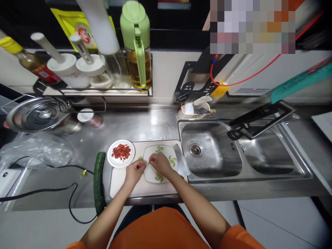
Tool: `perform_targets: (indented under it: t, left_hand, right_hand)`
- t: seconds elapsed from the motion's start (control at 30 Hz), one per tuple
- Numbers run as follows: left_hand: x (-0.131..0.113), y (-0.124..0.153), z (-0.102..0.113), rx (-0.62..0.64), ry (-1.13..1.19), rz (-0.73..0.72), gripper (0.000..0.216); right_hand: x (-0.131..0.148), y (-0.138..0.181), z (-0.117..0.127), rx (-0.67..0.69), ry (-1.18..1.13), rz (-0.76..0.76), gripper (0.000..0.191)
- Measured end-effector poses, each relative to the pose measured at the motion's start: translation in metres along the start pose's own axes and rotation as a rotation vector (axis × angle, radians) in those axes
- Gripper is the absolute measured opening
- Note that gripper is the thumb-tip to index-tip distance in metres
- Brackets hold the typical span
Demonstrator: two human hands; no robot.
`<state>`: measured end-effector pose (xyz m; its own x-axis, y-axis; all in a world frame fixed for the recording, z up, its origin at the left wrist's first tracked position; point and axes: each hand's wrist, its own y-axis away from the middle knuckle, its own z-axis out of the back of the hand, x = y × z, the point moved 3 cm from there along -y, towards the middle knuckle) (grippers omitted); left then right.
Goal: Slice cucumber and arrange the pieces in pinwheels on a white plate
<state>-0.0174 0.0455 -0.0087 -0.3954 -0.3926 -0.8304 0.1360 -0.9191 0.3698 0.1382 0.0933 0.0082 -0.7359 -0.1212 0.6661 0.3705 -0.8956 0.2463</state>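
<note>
This is a kitchen. You can tell by the shiny metal sink [212,162] with two bowls. Just left of the sink, a white plate [150,150] with green slices [158,177] sits on a cutting board [121,185]. Farther left of the sink are a long cucumber [99,180] and a pot with a lid [38,116]. An oil bottle [138,58] stands behind and to the left of the sink.

From the smooth, glossy plate [150,173], a shiny metal sink [212,162] lies at three o'clock, a crinkled plastic bag [44,148] at nine
</note>
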Motion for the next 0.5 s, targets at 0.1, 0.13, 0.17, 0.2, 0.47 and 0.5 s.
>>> perform_targets:
  t: [0.1,0.13,0.17,0.2,0.47,0.5]
  left_hand:
    - [-0.001,0.001,-0.001,-0.019,-0.131,-0.134,0.017]
    - [-0.002,0.001,-0.001,-0.025,-0.168,-0.176,0.016]
    - [-0.002,0.001,-0.001,-0.032,-0.204,-0.215,0.016]
    - [-0.003,0.0,-0.002,-0.04,-0.236,-0.25,0.016]
    - [0.002,-0.002,-0.005,-0.062,-0.375,-0.365,0.018]
    - [0.003,-0.002,-0.005,-0.07,-0.38,-0.368,0.018]
  right_hand:
    - [0.003,-0.005,-0.005,0.017,0.127,0.032,0.009]
    - [0.003,-0.006,-0.007,0.024,0.139,0.039,0.01]
    - [0.003,-0.007,-0.008,0.029,0.145,0.044,0.011]
    - [0.003,-0.008,-0.01,0.033,0.156,0.048,0.012]
    - [0.0,-0.006,-0.017,0.034,0.266,0.1,0.015]
    - [0.0,-0.006,-0.018,0.033,0.282,0.112,0.015]
